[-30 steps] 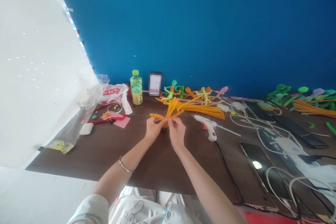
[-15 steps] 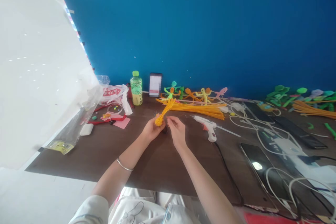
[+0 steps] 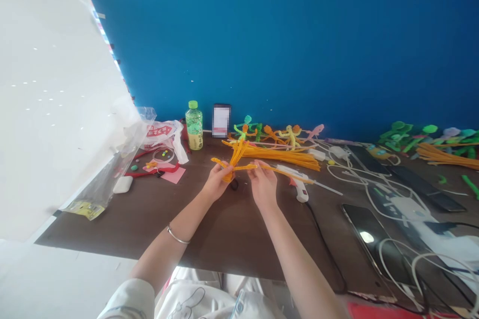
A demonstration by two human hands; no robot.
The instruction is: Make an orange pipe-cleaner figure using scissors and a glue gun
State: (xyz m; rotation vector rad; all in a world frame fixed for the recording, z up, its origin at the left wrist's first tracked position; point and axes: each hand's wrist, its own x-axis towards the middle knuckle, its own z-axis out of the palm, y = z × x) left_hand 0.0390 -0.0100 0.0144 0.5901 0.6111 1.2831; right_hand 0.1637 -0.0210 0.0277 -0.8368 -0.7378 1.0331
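Note:
My left hand [image 3: 217,184] is closed around the lower end of a bundle of orange pipe cleaners [image 3: 237,153], whose loose ends fan upward. Across that bundle lies a single orange pipe cleaner [image 3: 290,173], its short end sticking out to the left and its long end reaching right over the glue gun. My right hand [image 3: 264,188] pinches this strand just right of the bundle. Behind both hands rests a pile of orange pipe cleaners [image 3: 290,156] on the dark table. The white glue gun [image 3: 301,190] lies right of my right hand.
Small pipe-cleaner figures [image 3: 290,135] line the blue wall. A green-capped bottle [image 3: 194,127] and an upright phone [image 3: 221,120] stand at the back. Plastic bags [image 3: 164,134] and a pink paper [image 3: 174,175] lie left. Another phone [image 3: 374,239] and tangled white cables [image 3: 407,194] occupy the right.
A single orange pipe cleaner now stretches between my hands, crossing the bundle. My right hand has moved slightly right, away from the left. The bundle stays in my left hand.

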